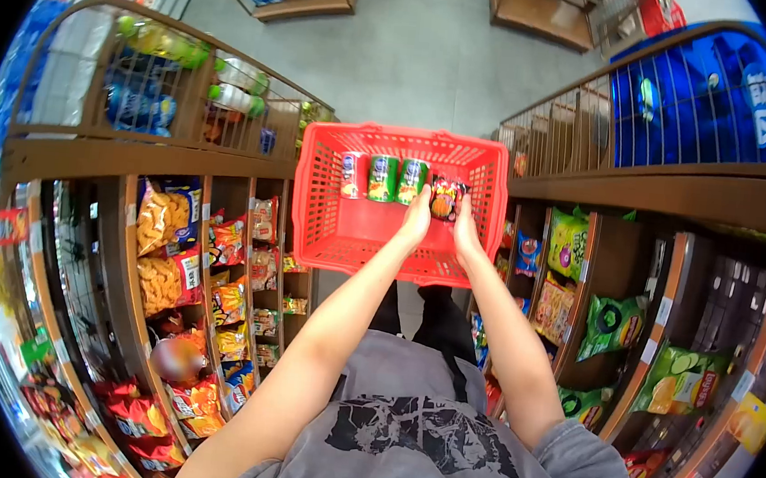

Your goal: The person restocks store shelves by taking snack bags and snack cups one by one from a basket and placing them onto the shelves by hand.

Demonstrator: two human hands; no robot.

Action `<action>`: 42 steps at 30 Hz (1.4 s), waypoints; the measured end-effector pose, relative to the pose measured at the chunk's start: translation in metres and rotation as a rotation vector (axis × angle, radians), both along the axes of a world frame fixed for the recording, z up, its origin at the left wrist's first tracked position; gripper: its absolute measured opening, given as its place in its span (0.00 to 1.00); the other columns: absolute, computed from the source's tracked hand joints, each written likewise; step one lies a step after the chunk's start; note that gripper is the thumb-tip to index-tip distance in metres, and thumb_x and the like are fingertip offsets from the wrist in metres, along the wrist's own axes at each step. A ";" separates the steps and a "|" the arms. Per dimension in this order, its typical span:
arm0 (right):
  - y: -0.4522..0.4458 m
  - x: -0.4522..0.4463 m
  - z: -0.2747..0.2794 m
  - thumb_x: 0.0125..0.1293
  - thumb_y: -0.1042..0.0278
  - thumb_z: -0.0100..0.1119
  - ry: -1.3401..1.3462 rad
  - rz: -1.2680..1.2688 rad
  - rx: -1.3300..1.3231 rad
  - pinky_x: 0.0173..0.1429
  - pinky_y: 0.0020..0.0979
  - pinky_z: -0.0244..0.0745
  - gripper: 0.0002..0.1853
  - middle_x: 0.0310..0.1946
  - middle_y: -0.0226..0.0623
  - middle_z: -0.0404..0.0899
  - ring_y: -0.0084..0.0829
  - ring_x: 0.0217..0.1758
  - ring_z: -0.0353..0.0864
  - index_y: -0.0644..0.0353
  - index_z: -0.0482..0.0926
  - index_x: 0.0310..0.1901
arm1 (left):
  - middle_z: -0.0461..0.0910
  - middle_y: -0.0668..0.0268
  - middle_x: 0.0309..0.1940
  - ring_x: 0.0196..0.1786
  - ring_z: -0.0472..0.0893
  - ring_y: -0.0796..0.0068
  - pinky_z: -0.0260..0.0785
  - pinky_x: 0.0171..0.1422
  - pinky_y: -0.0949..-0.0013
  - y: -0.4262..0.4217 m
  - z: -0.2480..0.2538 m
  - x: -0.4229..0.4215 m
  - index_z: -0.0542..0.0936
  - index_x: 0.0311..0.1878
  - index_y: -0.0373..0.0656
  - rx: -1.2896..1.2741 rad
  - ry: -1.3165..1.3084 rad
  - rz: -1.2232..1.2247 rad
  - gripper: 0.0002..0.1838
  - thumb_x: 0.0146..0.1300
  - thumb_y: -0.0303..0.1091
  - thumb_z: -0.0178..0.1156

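Head view: left fingers, right fingers pinch glossy dark packet over perforated plastic basket; cylindrical canisters inside.

Green crisp bag, right-hand shelving: brand lettering "Lay's", set sideways. Large blue pack, upper right: big white Chinese characters, the lower apparently 达, the upper uncertain. Three canisters and black snack packet: printed labels, too small to read. Shelf-edge price tags: illegible.
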State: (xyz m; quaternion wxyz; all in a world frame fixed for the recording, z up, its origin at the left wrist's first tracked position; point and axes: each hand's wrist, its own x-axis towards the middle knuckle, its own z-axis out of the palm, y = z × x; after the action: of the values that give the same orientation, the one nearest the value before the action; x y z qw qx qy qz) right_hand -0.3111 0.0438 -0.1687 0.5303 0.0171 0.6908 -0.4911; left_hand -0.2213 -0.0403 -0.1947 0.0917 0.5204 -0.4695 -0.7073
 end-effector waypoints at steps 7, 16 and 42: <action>0.010 0.002 0.055 0.75 0.32 0.26 0.175 0.196 -0.083 0.76 0.39 0.53 0.44 0.69 0.51 0.65 0.40 0.74 0.63 0.70 0.62 0.70 | 0.78 0.52 0.54 0.58 0.75 0.62 0.63 0.64 0.63 0.006 0.035 0.033 0.74 0.57 0.30 -0.172 -0.026 0.202 0.37 0.75 0.61 0.37; -0.024 0.025 0.134 0.77 0.38 0.28 0.492 0.467 -0.287 0.71 0.38 0.63 0.39 0.59 0.52 0.77 0.41 0.66 0.74 0.69 0.75 0.61 | 0.81 0.61 0.45 0.50 0.76 0.72 0.66 0.59 0.67 0.017 0.140 0.076 0.80 0.53 0.34 -0.251 0.307 0.642 0.32 0.76 0.57 0.42; -0.077 0.417 0.377 0.80 0.53 0.37 0.340 1.000 -1.277 0.70 0.34 0.62 0.27 0.59 0.48 0.75 0.37 0.64 0.73 0.71 0.71 0.62 | 0.69 0.54 0.65 0.69 0.67 0.64 0.55 0.74 0.63 0.085 0.427 0.465 0.68 0.70 0.37 -1.103 0.155 1.027 0.29 0.80 0.50 0.35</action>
State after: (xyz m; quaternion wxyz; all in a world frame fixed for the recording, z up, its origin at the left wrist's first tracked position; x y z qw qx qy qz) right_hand 0.1059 -0.0331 0.2084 0.4822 -0.6711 0.2756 -0.4911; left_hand 0.2438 0.0444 0.2327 0.6892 0.5013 -0.4463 -0.2729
